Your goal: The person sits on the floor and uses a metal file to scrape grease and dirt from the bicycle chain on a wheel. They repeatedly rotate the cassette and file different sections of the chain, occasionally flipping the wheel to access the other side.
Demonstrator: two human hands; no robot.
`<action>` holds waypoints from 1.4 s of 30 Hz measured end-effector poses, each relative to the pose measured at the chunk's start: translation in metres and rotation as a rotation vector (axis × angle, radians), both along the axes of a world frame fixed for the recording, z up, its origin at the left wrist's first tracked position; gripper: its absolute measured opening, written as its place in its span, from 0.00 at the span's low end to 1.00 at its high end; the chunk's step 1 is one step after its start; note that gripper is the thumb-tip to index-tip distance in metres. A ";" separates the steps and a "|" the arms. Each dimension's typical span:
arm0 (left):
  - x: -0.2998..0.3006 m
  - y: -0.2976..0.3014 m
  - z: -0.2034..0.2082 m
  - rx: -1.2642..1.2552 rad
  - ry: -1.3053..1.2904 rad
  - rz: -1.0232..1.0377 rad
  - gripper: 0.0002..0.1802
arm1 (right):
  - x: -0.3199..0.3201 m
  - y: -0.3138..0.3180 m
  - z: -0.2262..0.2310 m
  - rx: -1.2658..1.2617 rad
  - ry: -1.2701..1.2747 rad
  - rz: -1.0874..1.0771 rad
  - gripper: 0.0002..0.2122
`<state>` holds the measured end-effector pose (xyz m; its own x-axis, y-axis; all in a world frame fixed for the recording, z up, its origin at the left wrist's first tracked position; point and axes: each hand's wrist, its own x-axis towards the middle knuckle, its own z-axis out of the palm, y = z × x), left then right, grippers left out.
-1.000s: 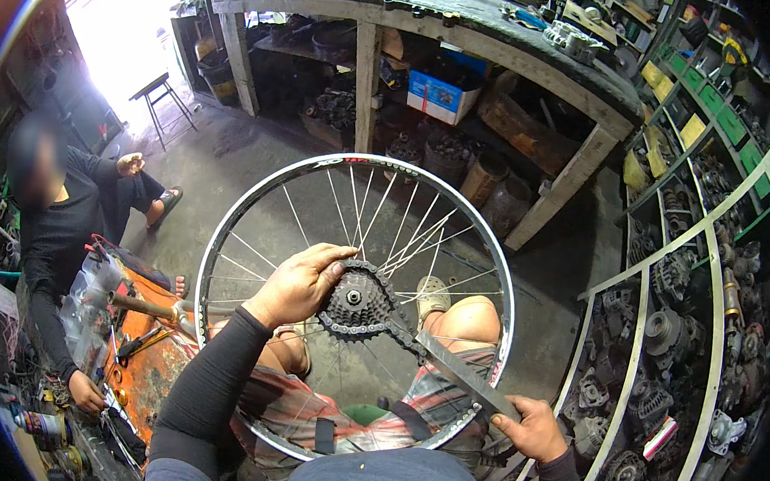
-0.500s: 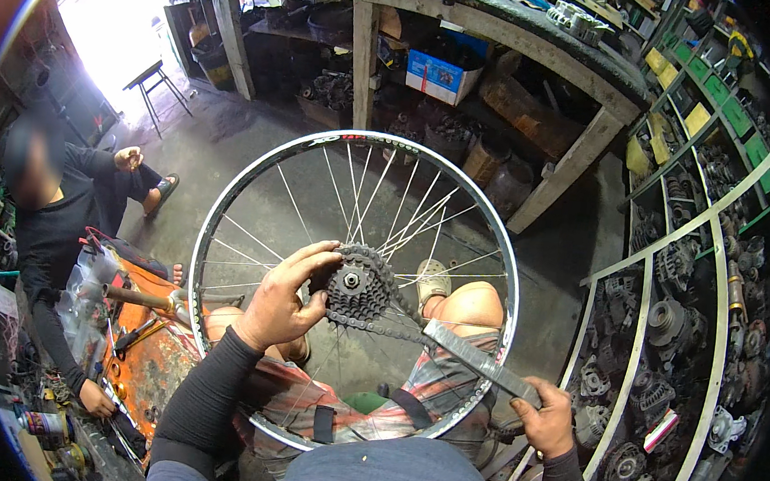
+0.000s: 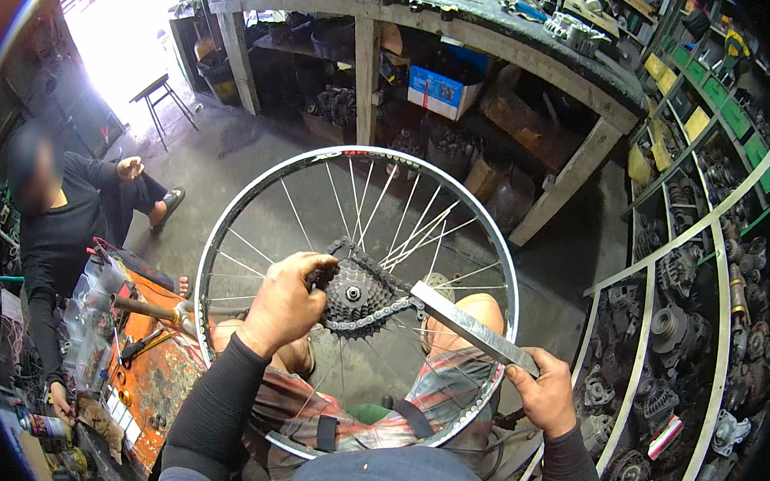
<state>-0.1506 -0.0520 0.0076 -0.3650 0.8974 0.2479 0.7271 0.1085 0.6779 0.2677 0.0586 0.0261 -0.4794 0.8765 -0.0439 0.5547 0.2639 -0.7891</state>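
Note:
A bicycle wheel [image 3: 274,174] lies across my lap, its sprocket cluster [image 3: 364,299] facing up. My left hand [image 3: 282,303] is closed at the left side of the sprockets, thumb and fingers pinching the chain of a chain whip. That chain [image 3: 388,313] loops round the sprockets and meets the flat metal bar of the chain whip [image 3: 469,327] at their right. My right hand [image 3: 547,391] is wrapped round the bar's far end, over the wheel's right rim. The chain's end under my left fingers is hidden.
At the left, an orange worktop [image 3: 166,377] carries hand tools, with another person [image 3: 75,216] sitting beyond it. A workbench [image 3: 500,42] with a blue-and-white box [image 3: 439,91] underneath stands ahead. Shelves of metal parts [image 3: 668,326] line the right. A stool [image 3: 157,96] stands near the doorway.
The chain whip's bar has shifted away from me and a little left, along with its chain. My left hand still grips at the sprockets. The other person's lower hand has moved left.

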 end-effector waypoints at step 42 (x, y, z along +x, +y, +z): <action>-0.011 0.091 -0.004 -0.415 -0.009 -0.024 0.35 | 0.019 0.044 -0.018 -0.038 0.079 -0.028 0.18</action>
<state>-0.1619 0.0391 0.0035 -0.3433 0.9287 -0.1400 0.7270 0.3572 0.5865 0.2872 0.1027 0.0085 -0.4580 0.8880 -0.0405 0.4971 0.2182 -0.8398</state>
